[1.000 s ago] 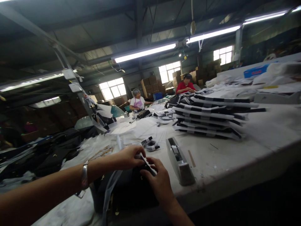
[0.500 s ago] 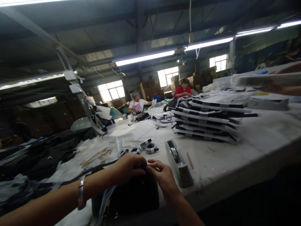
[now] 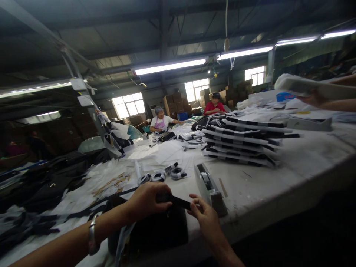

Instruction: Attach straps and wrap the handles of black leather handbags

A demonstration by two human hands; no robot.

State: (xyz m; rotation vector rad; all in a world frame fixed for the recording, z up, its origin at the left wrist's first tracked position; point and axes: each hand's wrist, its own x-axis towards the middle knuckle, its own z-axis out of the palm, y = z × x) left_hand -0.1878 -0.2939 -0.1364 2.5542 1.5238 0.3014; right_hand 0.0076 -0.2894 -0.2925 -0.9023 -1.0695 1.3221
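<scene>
A black strap (image 3: 180, 202) stretches between my two hands, just above a black bag (image 3: 164, 231) at the near edge of the table. My left hand (image 3: 151, 198), with a silver bangle on its wrist, is closed round the strap's bunched part. Between thumb and fingers my right hand (image 3: 201, 209) pinches the strap's other end. A grey tape dispenser (image 3: 210, 189) stands just beyond my right hand. Behind my left hand lie several coiled black straps wrapped in white (image 3: 178, 173).
A stack of black pieces wrapped in white (image 3: 239, 139) stands beyond the dispenser. Two people sit across the white table (image 3: 292, 167). At right, another person's hands (image 3: 314, 99) hold a white wrapped bundle (image 3: 297, 87). Dark bags (image 3: 63, 181) are piled at left.
My right hand has moved right and slightly down, away from my left, drawing out the strap between them. The co-worker's white bundle at right has been raised and tilted.
</scene>
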